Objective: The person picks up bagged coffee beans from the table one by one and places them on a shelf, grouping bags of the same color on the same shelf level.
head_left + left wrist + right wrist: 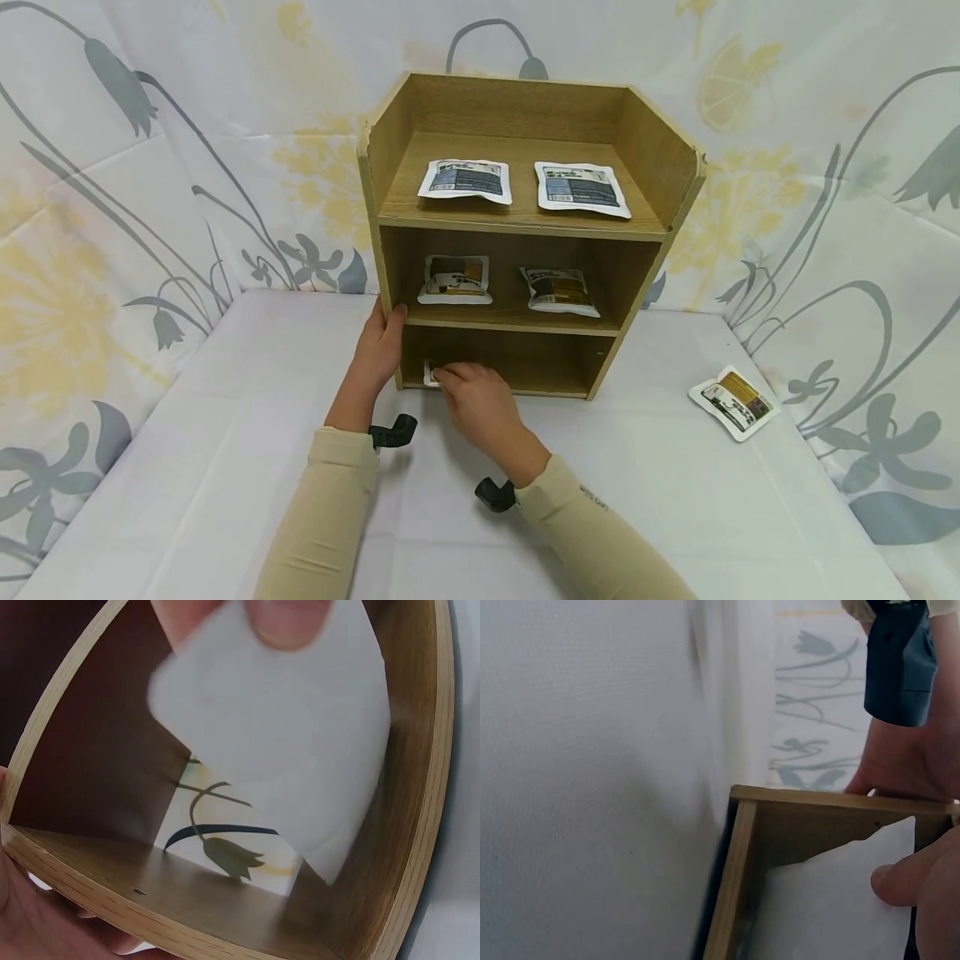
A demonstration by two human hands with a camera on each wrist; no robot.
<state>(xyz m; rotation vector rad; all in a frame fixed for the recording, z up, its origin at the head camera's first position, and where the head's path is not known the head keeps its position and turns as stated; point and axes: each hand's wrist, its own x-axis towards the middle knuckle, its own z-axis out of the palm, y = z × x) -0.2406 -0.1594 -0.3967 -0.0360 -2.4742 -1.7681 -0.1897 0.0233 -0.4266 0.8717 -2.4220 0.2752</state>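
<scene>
My right hand (483, 408) pinches a small sealed packet (277, 727) at the left part of the wooden shelf's (510, 224) bottom compartment. In the left wrist view the packet's plain white back shows, with a thumb pressed on it. From the head camera only a sliver of the packet peeks out beside the fingertips. The left hand (378, 346) grips the shelf's left side panel, its thumb near the front edge at the middle board and the other fingers on the outside.
Two white-edged packets with blue print (468, 181) lie on the top level. The middle level bears two packets with dark and yellow labels (457, 280). Another packet (735, 403) lies on the white-covered table at right. A flowered cloth (225, 167) hangs behind.
</scene>
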